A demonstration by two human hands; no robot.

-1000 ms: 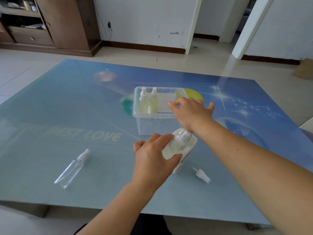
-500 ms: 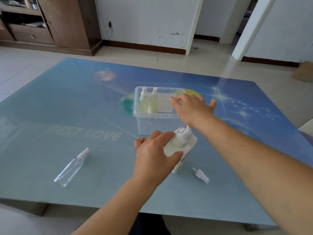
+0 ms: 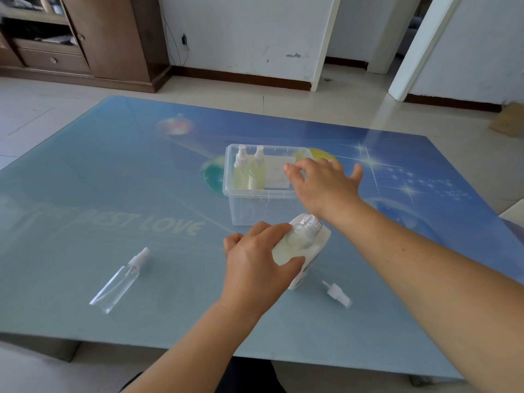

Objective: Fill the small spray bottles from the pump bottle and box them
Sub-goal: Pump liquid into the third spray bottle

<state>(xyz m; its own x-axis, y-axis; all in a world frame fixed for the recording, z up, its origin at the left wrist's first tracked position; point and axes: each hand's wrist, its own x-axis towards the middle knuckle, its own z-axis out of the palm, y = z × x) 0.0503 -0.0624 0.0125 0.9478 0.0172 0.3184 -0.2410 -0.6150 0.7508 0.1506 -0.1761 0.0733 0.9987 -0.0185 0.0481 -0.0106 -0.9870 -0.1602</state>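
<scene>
My left hand [image 3: 255, 268] grips a small uncapped bottle [image 3: 295, 245] holding pale yellow liquid, tilted against the top of the white pump bottle [image 3: 317, 251]. My right hand [image 3: 323, 185] has its fingers spread and straight, and its heel lies over the pump head, which is hidden beneath it. The loose white spray cap [image 3: 337, 293] lies on the table to the right of the pump bottle. An empty capped spray bottle [image 3: 119, 282] lies on its side at the left. Behind the hands, a clear plastic box [image 3: 255, 208] holds two filled spray bottles [image 3: 249, 171] standing at its left end.
Everything sits on a blue printed glass table [image 3: 113, 194] whose near edge runs just below my forearms. A wooden cabinet [image 3: 107, 38] stands on the tiled floor at the far left, and a doorway [image 3: 411, 38] opens at the far right.
Both hands stay almost where they were. The right hand has shifted only slightly over the pump head, and the left keeps hold of the small bottle.
</scene>
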